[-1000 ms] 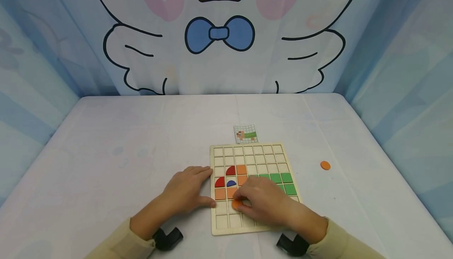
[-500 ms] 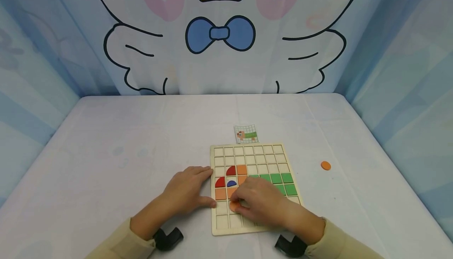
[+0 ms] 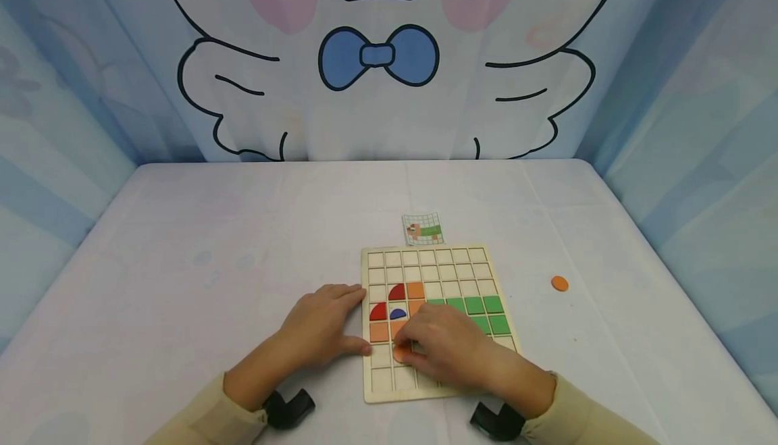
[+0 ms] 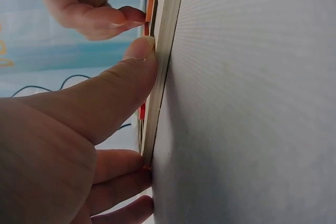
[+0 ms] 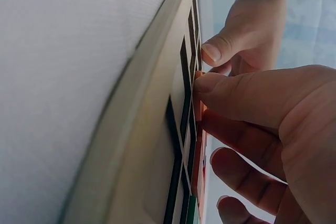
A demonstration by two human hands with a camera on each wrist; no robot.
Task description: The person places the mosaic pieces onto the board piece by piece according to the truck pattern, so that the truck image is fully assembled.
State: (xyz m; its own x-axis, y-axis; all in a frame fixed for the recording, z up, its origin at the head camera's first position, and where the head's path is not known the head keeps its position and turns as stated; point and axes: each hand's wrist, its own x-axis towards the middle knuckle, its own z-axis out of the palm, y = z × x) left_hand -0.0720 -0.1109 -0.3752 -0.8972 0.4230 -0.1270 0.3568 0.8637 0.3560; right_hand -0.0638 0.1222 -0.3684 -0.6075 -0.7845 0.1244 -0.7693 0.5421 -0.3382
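A wooden grid board (image 3: pixel 382 381) lies on the table. Along its left edge rests my left hand (image 3: pixel 321 329), the thumb and fingers extended and touching the rim. My right hand (image 3: pixel 456 347) is over the lower middle of the board and pinches an orange disc (image 3: pixel 399 353) between thumb and index finger, in a cell below the orange squares. In the right wrist view the orange disc (image 5: pixel 198 100) stands at the grid's surface. Red quarter-circles (image 3: pixel 378 311), a blue half-circle (image 3: pixel 398 314), orange squares (image 3: pixel 378 332) and green squares (image 3: pixel 492 305) fill other cells, some hidden by the right hand.
Another orange disc (image 3: pixel 560 283) lies on the white tablecloth (image 3: pixel 243 229) right of the board. Behind the board is a small printed card (image 3: pixel 423 229) with a coloured grid picture. A patterned curtain (image 3: pixel 377 114) hangs behind the table.
My right hand has shifted slightly left with the orange disc, which has gone from tilted to nearly flat in its cell. The left hand stays in place.
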